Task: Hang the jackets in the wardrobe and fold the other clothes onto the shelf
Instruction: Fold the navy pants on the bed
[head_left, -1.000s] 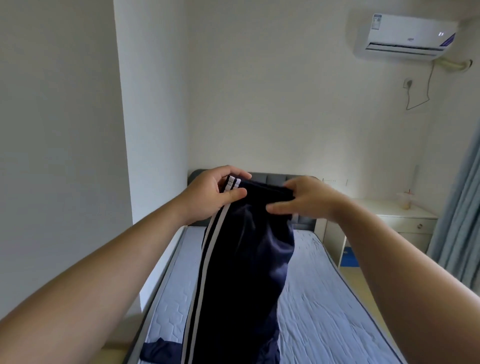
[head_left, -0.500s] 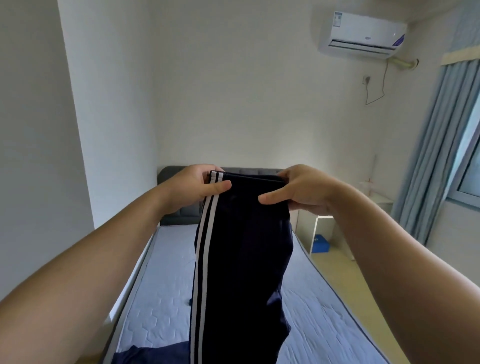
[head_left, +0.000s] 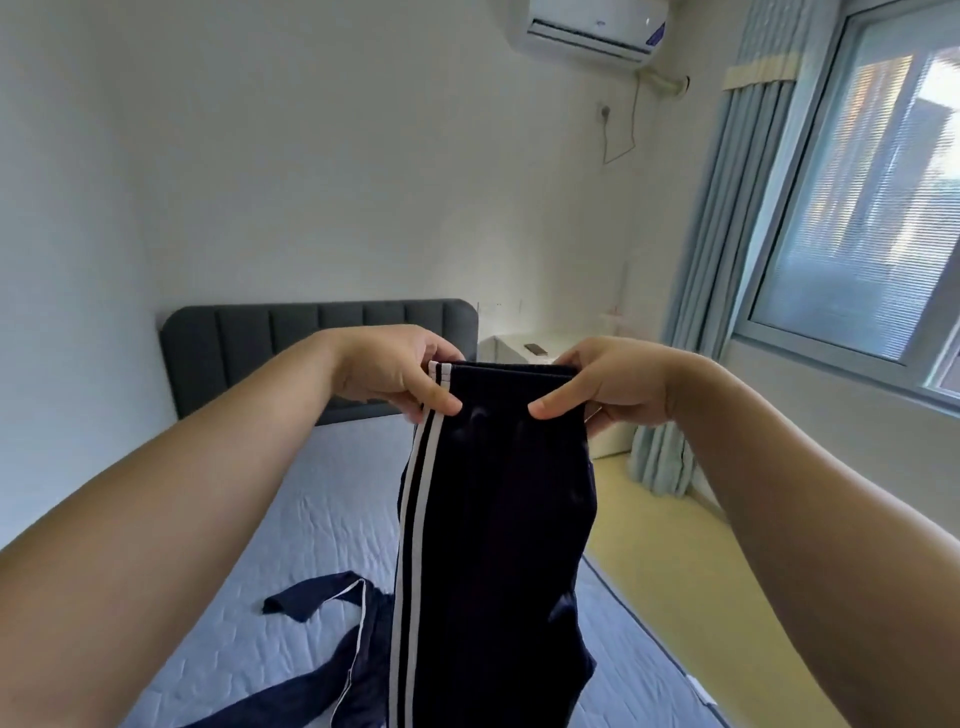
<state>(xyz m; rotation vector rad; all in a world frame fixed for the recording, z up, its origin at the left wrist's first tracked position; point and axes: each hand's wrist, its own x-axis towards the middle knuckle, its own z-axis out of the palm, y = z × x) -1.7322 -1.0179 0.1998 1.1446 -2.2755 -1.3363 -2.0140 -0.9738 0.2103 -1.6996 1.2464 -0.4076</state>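
Observation:
A pair of dark navy track pants (head_left: 493, 519) with two white side stripes hangs in front of me over the bed. My left hand (head_left: 395, 371) pinches the waistband at its striped left corner. My right hand (head_left: 608, 382) pinches the waistband's right corner, thumb in front. The pants hang straight down, folded lengthwise, and their lower part runs out of view at the bottom. Another dark navy garment (head_left: 332, 654) with a thin white stripe lies crumpled on the mattress, low and left of the pants. No wardrobe or shelf is in view.
A bed with a pale blue mattress (head_left: 291, 545) and a dark grey headboard (head_left: 291, 343) lies ahead. A white bedside cabinet (head_left: 524, 351) with a phone on it stands to its right. Blue curtains (head_left: 727, 291), a window and yellow floor (head_left: 691, 561) fill the right side.
The view has swung right and down, bringing the window and more of the bed into sight. Both hands keep their hold on the waistband, now spread a little wider.

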